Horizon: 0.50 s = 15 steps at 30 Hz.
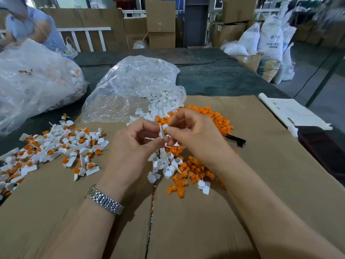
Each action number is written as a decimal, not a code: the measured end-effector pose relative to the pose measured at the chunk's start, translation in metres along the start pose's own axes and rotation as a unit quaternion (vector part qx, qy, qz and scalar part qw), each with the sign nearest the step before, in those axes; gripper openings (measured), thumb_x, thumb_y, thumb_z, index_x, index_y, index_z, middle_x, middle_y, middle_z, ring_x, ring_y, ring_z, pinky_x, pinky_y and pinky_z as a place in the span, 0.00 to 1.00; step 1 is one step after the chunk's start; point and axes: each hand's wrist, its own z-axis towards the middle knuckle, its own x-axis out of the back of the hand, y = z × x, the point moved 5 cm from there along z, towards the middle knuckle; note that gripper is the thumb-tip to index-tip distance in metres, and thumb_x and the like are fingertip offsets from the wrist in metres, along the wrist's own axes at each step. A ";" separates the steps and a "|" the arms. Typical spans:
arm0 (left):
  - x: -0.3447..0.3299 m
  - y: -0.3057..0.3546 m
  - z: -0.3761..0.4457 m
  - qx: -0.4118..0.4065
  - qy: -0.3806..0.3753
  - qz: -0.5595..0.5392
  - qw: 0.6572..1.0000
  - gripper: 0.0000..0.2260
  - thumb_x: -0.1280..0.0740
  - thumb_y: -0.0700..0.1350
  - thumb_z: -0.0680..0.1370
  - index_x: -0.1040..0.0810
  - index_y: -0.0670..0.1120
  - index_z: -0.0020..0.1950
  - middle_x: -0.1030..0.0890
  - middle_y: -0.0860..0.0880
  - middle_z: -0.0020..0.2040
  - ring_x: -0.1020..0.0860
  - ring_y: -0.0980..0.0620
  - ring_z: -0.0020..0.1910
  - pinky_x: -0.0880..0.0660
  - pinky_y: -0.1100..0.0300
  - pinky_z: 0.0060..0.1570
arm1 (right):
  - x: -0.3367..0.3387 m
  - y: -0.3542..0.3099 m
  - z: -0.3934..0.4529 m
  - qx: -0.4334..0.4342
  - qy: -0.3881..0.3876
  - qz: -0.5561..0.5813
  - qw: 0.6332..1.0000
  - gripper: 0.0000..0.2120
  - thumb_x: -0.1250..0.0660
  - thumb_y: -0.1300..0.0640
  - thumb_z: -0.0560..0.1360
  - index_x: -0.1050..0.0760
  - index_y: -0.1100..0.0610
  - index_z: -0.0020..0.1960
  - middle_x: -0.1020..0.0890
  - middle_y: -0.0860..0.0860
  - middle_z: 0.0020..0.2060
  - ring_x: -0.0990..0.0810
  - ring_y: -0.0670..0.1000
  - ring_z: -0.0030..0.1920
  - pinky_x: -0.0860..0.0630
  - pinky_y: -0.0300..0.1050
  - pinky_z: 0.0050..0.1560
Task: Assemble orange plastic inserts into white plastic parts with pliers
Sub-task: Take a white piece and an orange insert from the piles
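Observation:
My left hand (135, 144) pinches a white plastic part (162, 132) between thumb and fingers, held above the cardboard. My right hand (194, 135) meets it from the right, fingertips pinching at the part's side, where a bit of orange insert (165, 132) shows. Under both hands lie loose white parts (164, 163) and orange inserts (194, 174). A bigger heap of orange inserts (216, 118) lies behind my right hand. Black plier handles (236, 140) poke out to the right of that hand, lying on the cardboard.
Assembled white-and-orange pieces (56, 146) spread over the left of the cardboard sheet (261, 165). An open clear bag of white parts (134, 86) lies behind, a larger bag (31, 83) at far left. Papers (293, 111) and a dark object (323, 146) sit at right. A person (28, 25) stands at back left.

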 end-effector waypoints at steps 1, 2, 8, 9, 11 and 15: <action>-0.001 0.000 0.000 0.005 -0.012 -0.027 1.000 0.08 0.23 0.41 0.73 0.16 0.46 0.51 0.12 0.48 0.46 0.13 0.50 0.49 0.18 0.60 0.50 | 0.000 -0.001 0.000 0.007 0.009 0.000 1.000 0.03 0.30 0.61 0.79 0.22 0.55 0.51 0.16 0.51 0.44 0.14 0.48 0.39 0.17 0.44 0.47; 0.000 -0.001 0.000 0.016 -0.025 -0.055 0.998 0.08 0.23 0.42 0.73 0.16 0.48 0.52 0.12 0.48 0.47 0.13 0.50 0.50 0.19 0.62 0.52 | 0.001 -0.002 -0.001 0.019 0.021 -0.010 1.000 0.03 0.30 0.61 0.79 0.22 0.54 0.51 0.16 0.51 0.44 0.15 0.49 0.41 0.17 0.45 0.48; 0.005 -0.011 0.004 0.063 -0.018 -0.194 0.979 0.12 0.21 0.45 0.69 0.13 0.47 0.51 0.13 0.42 0.51 0.14 0.41 0.53 0.19 0.53 0.58 | -0.002 -0.007 -0.003 0.042 0.031 -0.024 0.998 0.04 0.31 0.61 0.79 0.21 0.53 0.52 0.17 0.48 0.42 0.17 0.48 0.43 0.18 0.43 0.47; 0.005 -0.011 0.003 0.056 -0.017 -0.177 0.982 0.13 0.21 0.47 0.69 0.13 0.48 0.53 0.13 0.43 0.51 0.14 0.42 0.53 0.19 0.55 0.57 | -0.004 -0.007 -0.003 0.041 0.033 -0.024 0.998 0.03 0.31 0.60 0.79 0.21 0.53 0.51 0.17 0.48 0.41 0.17 0.47 0.41 0.18 0.42 0.45; 0.004 -0.010 0.002 0.045 -0.011 -0.136 0.990 0.14 0.21 0.50 0.69 0.13 0.51 0.54 0.12 0.46 0.50 0.14 0.46 0.52 0.18 0.58 0.54 | -0.008 -0.006 -0.004 0.038 0.035 -0.030 0.998 0.03 0.31 0.60 0.80 0.21 0.53 0.51 0.18 0.47 0.39 0.19 0.43 0.38 0.21 0.37 0.41; 0.004 -0.011 0.004 0.056 -0.008 -0.203 0.978 0.15 0.20 0.47 0.67 0.12 0.47 0.53 0.13 0.42 0.52 0.14 0.43 0.54 0.18 0.58 0.54 | -0.007 -0.006 -0.004 0.042 0.016 -0.010 0.999 0.04 0.30 0.59 0.79 0.20 0.52 0.54 0.18 0.49 0.43 0.17 0.47 0.41 0.17 0.42 0.45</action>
